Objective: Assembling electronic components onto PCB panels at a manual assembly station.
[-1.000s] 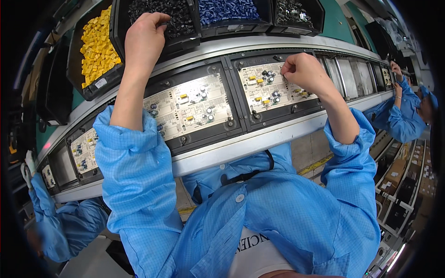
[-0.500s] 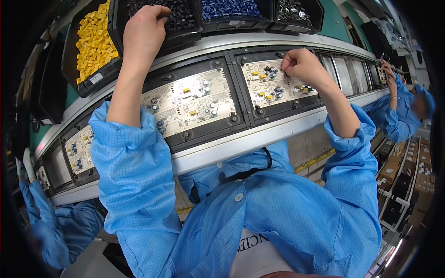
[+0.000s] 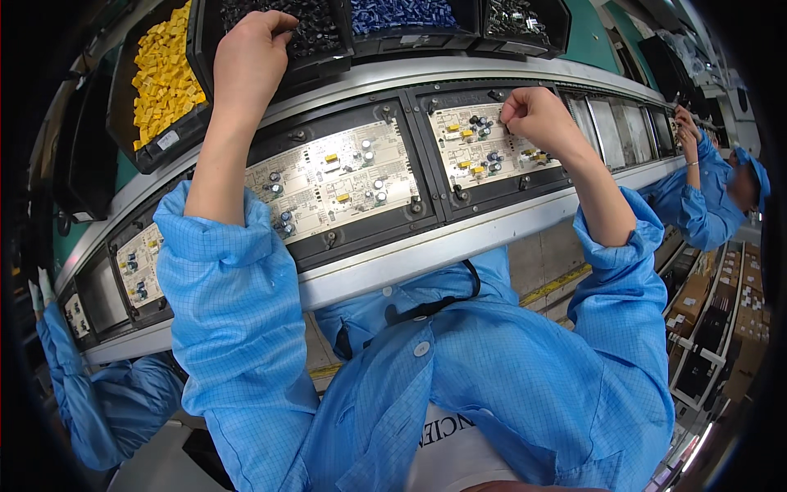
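Note:
My left hand point(image 3: 252, 61) reaches over the bin of small black components point(image 3: 320, 29), thumb and fingers pressed together. Whatever is between those fingertips is hidden. Over the upper right part of the right-hand circuit board point(image 3: 447, 164), my right hand point(image 3: 537, 119) is closed in a pinch, its fingertips down near the board surface. I cannot make out what the pinch holds. Yellow block parts and dark round capacitors stand on that board. A second circuit board point(image 3: 307, 205), with capacitors and a few yellow parts, lies to its left in a black frame.
Beyond the line stand bins of yellow parts point(image 3: 164, 82), blue parts point(image 3: 402, 14) and shiny metallic-looking parts point(image 3: 518, 23). A metal rail point(image 3: 393, 266) runs along the near side. A co-worker in blue point(image 3: 697, 193) works at far right, another point(image 3: 115, 402) at far left.
The boards and their frames sit very slightly further right in the picture. My left hand has shifted a little left; my right hand keeps its pinch at the same board.

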Motion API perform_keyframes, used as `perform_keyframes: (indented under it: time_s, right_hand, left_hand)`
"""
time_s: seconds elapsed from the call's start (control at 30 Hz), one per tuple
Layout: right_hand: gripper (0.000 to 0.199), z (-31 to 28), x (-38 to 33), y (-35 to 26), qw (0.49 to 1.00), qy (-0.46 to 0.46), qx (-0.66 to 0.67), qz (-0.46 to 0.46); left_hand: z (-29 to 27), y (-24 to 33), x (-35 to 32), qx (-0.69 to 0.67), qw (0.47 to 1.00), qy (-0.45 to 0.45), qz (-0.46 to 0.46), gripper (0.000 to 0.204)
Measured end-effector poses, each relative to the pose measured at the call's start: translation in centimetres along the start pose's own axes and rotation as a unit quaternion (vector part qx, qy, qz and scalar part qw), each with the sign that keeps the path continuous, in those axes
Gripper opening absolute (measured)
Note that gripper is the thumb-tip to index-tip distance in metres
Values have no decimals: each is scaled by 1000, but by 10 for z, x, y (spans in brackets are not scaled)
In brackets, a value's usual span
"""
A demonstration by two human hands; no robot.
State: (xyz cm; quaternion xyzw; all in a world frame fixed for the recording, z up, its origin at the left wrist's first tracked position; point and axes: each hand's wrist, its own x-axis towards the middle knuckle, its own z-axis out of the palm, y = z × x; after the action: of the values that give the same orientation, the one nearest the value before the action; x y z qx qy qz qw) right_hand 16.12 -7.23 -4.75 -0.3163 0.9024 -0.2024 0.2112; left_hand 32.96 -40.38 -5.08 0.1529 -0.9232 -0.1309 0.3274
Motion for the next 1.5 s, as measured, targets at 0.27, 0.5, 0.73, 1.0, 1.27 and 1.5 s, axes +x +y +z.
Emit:
perform_keyframes:
  time_s: [0.27, 0.5, 0.73, 1.0, 1.27, 1.5]
  right_hand:
    - [12, 0, 0, -6, 1000, 12, -24, 3]
    - [12, 1, -1, -11, 998, 5, -66, 0]
    - [10, -25, 15, -7, 998, -15, -1, -62]
    - [17, -50, 88, -31, 955, 222, -153, -122]
    - [14, -48, 95, -8, 950, 259, -33, -174]
    - [13, -42, 89, -4, 932, 320, 56, -164]
  left_hand:
    - [-3, 1, -1, -19, 1000, -7, -18, 16]
    - [-3, -4, -2, -10, 1000, -3, -13, 15]
    - [-7, -10, -4, -7, 1000, 17, -19, 17]
    - [-17, -8, -9, -222, 965, 105, -90, 13]
    - [-7, 129, -48, -217, 965, -83, 118, 19]
    - [42, 184, -66, -224, 940, -245, 76, 12]
